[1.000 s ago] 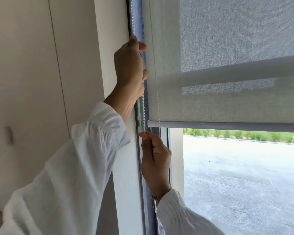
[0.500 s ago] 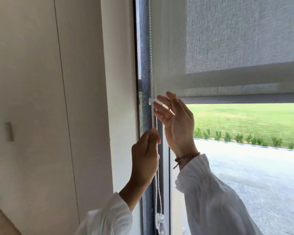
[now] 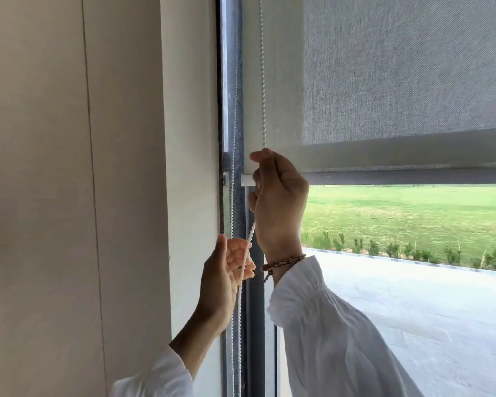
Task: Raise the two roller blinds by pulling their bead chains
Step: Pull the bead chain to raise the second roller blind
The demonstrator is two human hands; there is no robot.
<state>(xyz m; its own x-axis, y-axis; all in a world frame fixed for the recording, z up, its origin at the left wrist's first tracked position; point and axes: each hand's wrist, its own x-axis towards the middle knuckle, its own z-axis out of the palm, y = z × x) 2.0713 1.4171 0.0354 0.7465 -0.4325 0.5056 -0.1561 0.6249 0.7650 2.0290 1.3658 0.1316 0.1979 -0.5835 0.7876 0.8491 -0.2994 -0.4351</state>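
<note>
**Mid-pull on the chain, blind partway up**

Right hand (image 3: 278, 202) is clenched on the front run of the chain (image 3: 262, 81), just at the bottom bar (image 3: 398, 177) of the blind (image 3: 398, 67). Left hand (image 3: 226, 277) sits lower with fingers loosely curled; the chain passes across its palm, grip looks slack, more guiding than gripping. A second run of chain hangs beside the frame (image 3: 239, 81), just left of the blind.

Step, as I read it: hand-over-hand hauling, right hand holding at the top of a stroke. Next move likely calls for a straight downward pull with the right, the left closing lower to take over. Keep the pull in line with the chain so it doesn't skip.

Bar is roughly mid-window; lawn (image 3: 398, 216) and paving show below it.

Not visible: roller and clutch up top, chain's lower loop, the second blind. Can't tell how much travel remains. Right fingertips are hidden behind the hand.
</note>
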